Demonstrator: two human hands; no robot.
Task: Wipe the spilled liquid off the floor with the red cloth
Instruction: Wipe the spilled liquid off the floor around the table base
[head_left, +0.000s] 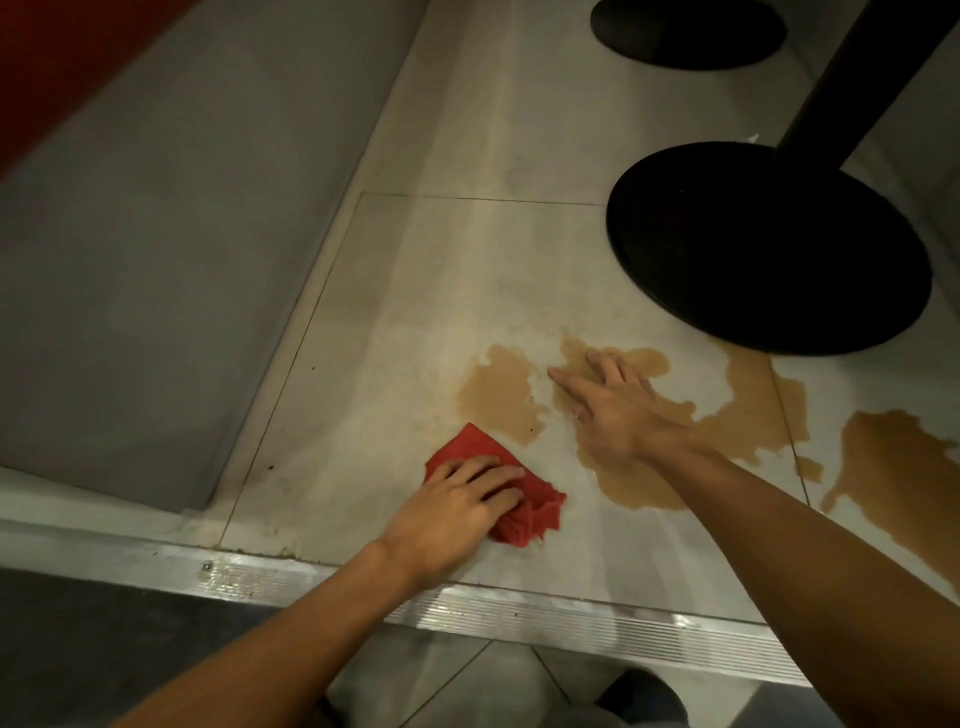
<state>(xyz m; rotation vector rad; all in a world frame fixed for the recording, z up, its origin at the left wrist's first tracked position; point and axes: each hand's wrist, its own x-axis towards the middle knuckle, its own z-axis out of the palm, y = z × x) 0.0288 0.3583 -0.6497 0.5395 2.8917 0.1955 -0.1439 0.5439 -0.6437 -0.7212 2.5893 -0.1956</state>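
Where the red cloth (540, 512) lies bunched on the floor (467, 260) near the metal threshold strip (571, 618), bare tile extends left to the grey panel (156, 208). Spilled liquid (501, 395) spreads just right, up to the black round base (769, 249). Left hand (452, 514) grips the cloth, fingers curled; right hand (613, 410) lies spread flat on the spill.
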